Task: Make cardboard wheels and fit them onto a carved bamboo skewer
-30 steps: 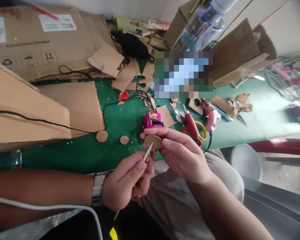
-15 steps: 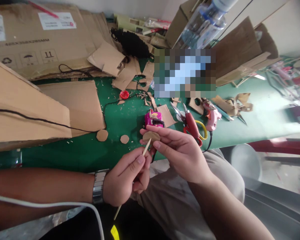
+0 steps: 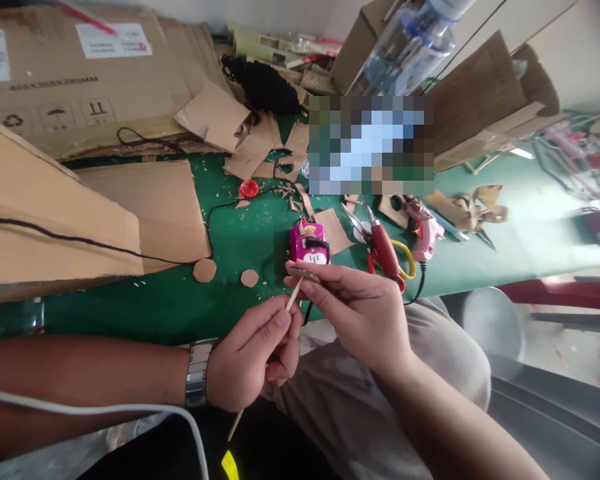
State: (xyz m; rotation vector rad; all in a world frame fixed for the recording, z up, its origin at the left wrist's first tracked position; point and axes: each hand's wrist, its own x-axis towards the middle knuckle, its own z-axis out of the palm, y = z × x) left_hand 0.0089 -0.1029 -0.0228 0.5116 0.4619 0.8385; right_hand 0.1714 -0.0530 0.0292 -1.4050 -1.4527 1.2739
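My left hand [image 3: 260, 350] is closed round a thin wooden skewer [image 3: 295, 293], whose pointed tip reaches up to a small cardboard disc [image 3: 304, 274]. Between thumb and fingers, my right hand [image 3: 363, 303] pinches that disc, which is tilted nearly edge-on. Tip and disc appear to touch; whether the point has gone in I cannot tell. Just behind the disc sits a magenta power-strip-like block [image 3: 309, 241] with a black plug in it. Two more cardboard discs, a larger one [image 3: 205, 271] and a smaller one [image 3: 249, 278], lie on the green table to the left.
Scissors [image 3: 403, 257], red-handled pliers [image 3: 383, 250] and a pink glue gun [image 3: 427, 240] lie right of the block. Cardboard scraps [image 3: 250, 153] and black yarn [image 3: 263, 87] are piled behind. A large cardboard piece [image 3: 55, 213] with a black cord stands left.
My right hand has tipped the cardboard disc from facing me to nearly edge-on and lowered it slightly. My left hand with the skewer has stayed in place.
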